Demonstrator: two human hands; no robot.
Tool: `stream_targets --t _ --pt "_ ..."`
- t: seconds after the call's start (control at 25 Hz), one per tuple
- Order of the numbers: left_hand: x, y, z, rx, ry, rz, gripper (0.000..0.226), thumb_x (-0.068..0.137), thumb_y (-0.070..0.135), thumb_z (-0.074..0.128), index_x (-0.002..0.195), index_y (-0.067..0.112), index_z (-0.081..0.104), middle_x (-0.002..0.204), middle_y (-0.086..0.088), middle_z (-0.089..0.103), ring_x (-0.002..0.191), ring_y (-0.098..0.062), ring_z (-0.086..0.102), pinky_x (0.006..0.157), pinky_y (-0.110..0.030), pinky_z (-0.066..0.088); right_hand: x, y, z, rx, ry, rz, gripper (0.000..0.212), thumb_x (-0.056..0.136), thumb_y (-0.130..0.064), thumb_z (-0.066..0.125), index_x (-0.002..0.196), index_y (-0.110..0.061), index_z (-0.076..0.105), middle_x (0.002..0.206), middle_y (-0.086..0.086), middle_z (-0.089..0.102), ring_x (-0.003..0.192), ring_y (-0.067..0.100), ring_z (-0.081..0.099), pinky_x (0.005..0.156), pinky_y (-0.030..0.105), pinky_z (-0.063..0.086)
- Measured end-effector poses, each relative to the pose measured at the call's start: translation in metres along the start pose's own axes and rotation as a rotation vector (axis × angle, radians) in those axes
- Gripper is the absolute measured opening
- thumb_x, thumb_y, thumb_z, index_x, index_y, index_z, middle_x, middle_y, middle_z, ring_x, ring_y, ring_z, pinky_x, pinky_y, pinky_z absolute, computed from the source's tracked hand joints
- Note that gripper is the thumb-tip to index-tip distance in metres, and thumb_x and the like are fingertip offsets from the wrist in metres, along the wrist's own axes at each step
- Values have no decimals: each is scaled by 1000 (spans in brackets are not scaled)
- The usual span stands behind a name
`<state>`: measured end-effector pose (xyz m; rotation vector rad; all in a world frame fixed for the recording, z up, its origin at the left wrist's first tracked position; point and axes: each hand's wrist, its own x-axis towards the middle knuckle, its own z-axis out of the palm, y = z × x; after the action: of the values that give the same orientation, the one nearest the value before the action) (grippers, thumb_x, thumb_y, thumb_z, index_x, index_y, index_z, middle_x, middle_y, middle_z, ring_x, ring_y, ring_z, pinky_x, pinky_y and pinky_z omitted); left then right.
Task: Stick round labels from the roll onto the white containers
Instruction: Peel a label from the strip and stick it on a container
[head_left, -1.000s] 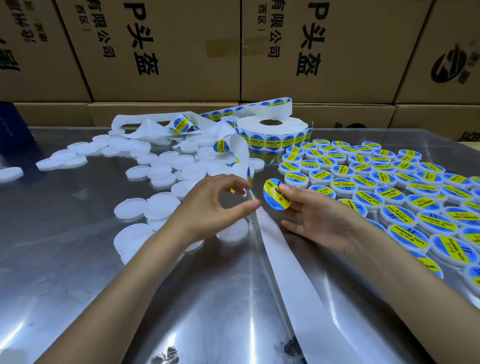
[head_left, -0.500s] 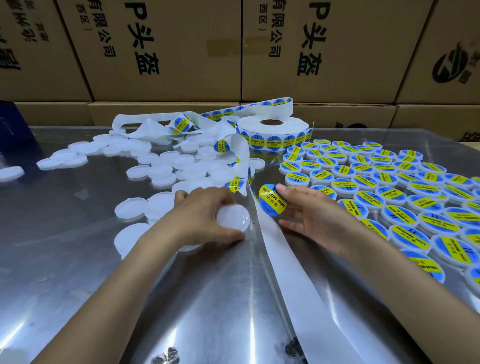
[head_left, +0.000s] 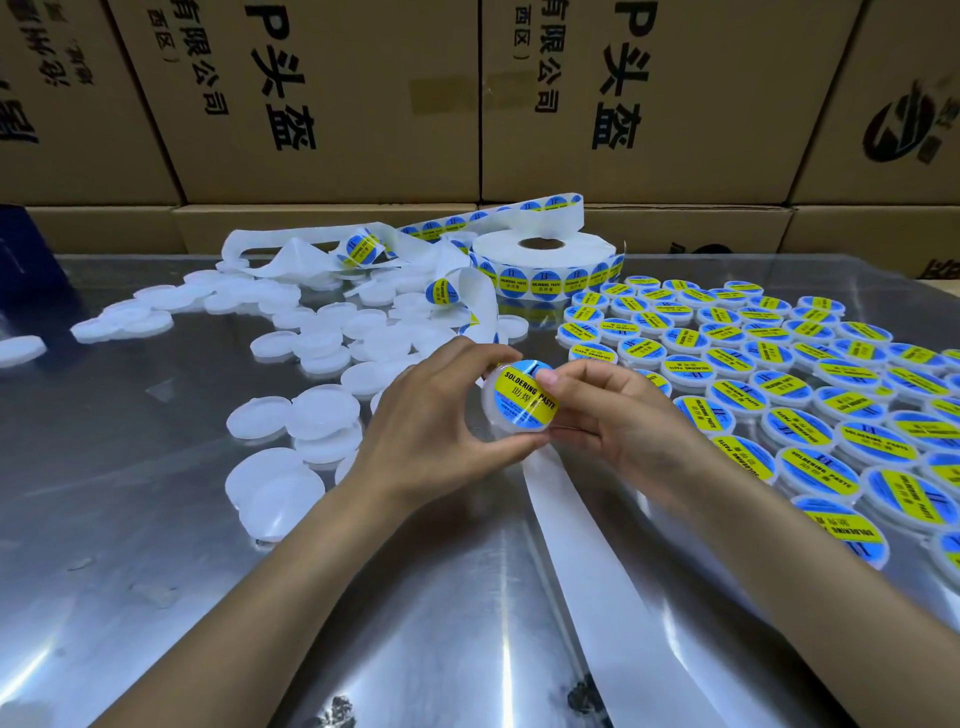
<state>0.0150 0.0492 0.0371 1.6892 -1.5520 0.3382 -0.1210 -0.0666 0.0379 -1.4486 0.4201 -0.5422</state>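
Note:
A white round container (head_left: 496, 415) is lifted above the metal table (head_left: 156, 519), tilted toward me, with my left hand (head_left: 426, 426) gripping its rim. A blue and yellow round label (head_left: 522, 397) lies on its top. My right hand (head_left: 613, 415) holds the container's right side, its thumb pressing on the label's upper edge. The label roll (head_left: 545, 262) stands at the back centre, its backing strip looping left and down toward my hands. Several bare white containers (head_left: 322, 415) lie to the left. Several labelled containers (head_left: 779, 374) fill the right.
The empty backing strip (head_left: 597, 571) runs from under my hands to the bottom edge of the view. Cardboard boxes (head_left: 322, 93) wall off the back of the table. A dark blue object (head_left: 26, 249) stands at the far left.
My left hand picked up a bare container from the table. My right hand brought the peeled label onto its top and now presses it there.

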Motion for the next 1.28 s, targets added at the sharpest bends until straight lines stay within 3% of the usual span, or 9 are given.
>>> stream_targets --t 0.12,0.36,0.68,0.88,1.12,1.28 --pt "-1 3 0 -6 9 3 58 63 49 82 111 22 62 93 18 54 77 15 45 67 -11 36 -1 0 1 -21 -3 1 22 57 -44 73 65 -24 68 81 2 71 74 16 63 82 32 50" --pt "-1 5 0 -24 20 16 59 61 53 81 108 23 64 92 15 58 76 14 44 66 -17 38 -1 -1 1 10 -1 -9 14 65 -33 71 60 -21 65 74 3 71 61 9 65 60 17 53" --pt "0 6 0 -79 41 2 58 59 55 81 104 22 66 92 14 63 76 9 49 66 -16 37 0 -2 5 3 45 -49 26 83 -17 67 58 -20 60 61 -4 64 52 5 57 53 14 49" --pt "0 8 0 -203 108 -72 53 57 52 81 97 20 69 90 13 68 73 2 56 64 -8 36 0 -6 10 -216 95 -291 19 83 -9 67 67 -15 58 58 -7 64 54 2 59 54 15 48" --pt "1 8 -1 -186 72 -55 53 56 53 81 96 19 69 89 13 67 78 -2 59 65 -11 36 0 -4 11 -181 95 -275 18 84 -6 65 69 -11 56 54 -7 63 50 2 59 50 14 46" --pt "1 9 -2 -175 95 -35 53 57 52 82 96 19 69 89 11 67 77 -3 58 65 -12 37 0 -4 9 -264 99 -350 17 83 -8 68 71 -14 58 60 -10 64 59 1 60 55 14 47"
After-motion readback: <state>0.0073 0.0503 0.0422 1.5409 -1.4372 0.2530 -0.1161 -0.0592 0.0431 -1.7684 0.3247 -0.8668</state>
